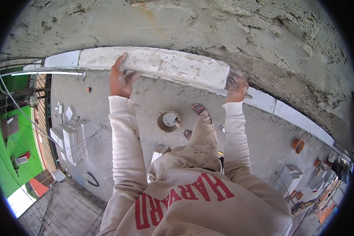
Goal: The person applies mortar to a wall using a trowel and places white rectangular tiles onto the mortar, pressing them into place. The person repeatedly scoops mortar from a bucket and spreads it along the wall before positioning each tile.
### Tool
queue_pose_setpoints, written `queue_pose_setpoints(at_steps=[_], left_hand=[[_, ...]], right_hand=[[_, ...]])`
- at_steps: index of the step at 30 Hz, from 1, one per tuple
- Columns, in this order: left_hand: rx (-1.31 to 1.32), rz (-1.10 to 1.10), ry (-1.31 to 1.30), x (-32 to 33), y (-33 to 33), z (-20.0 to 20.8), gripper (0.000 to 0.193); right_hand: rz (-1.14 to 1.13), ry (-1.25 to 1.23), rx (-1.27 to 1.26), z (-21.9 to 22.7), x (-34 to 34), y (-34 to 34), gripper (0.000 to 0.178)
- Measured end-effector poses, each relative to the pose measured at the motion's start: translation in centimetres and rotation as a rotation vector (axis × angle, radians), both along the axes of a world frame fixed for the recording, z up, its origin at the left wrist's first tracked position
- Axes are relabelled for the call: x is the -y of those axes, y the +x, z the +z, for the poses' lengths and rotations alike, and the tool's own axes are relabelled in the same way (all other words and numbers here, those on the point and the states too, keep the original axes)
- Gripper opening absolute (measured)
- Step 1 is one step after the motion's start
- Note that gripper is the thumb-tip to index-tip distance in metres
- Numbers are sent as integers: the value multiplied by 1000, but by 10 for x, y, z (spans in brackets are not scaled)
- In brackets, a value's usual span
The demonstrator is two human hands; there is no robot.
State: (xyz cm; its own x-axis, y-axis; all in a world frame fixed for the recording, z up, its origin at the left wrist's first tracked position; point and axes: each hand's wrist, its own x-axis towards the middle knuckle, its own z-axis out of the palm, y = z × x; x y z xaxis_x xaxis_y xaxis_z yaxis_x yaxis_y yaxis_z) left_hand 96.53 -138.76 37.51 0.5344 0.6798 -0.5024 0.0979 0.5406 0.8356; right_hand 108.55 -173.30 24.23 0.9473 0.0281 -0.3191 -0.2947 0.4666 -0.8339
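Observation:
A long white block lies along the rough wall in front of me, in line with other white blocks. My left hand grips its near edge toward the left, thumb on the top face and fingers at the lower edge. At the block's right end, my right hand is closed, its fingers curled against the end face. A thin hand tool with a short handle sticks out of that hand; its exact kind is unclear, and its other end is partly hidden by the hand and block.
Below, the grey floor holds a round bucket, an orange pot and stacked white blocks on the left. More blocks lie at right. A pale bar and wires cross the left side. Rough cement wall fills the far side.

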Motion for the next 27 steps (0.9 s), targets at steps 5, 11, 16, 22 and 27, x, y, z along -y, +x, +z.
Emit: queue_pose_setpoints(at_steps=[5, 11, 16, 22, 27], left_hand=[[-21, -10, 62, -7, -6, -3, 59], [-39, -213, 351, -25, -14, -8, 38], [-46, -48, 54, -19, -5, 7, 33], [19, -53, 54, -19, -7, 4, 33], [-39, -69, 140, -21, -16, -9, 38]], right_hand=[[530, -364, 465, 8, 12, -20, 94], [616, -612, 424, 18, 9, -12, 94], [650, -596, 404, 27, 8, -15, 88], [650, -587, 414, 29, 9, -12, 85], [716, -641, 428, 24, 11, -6, 86]])
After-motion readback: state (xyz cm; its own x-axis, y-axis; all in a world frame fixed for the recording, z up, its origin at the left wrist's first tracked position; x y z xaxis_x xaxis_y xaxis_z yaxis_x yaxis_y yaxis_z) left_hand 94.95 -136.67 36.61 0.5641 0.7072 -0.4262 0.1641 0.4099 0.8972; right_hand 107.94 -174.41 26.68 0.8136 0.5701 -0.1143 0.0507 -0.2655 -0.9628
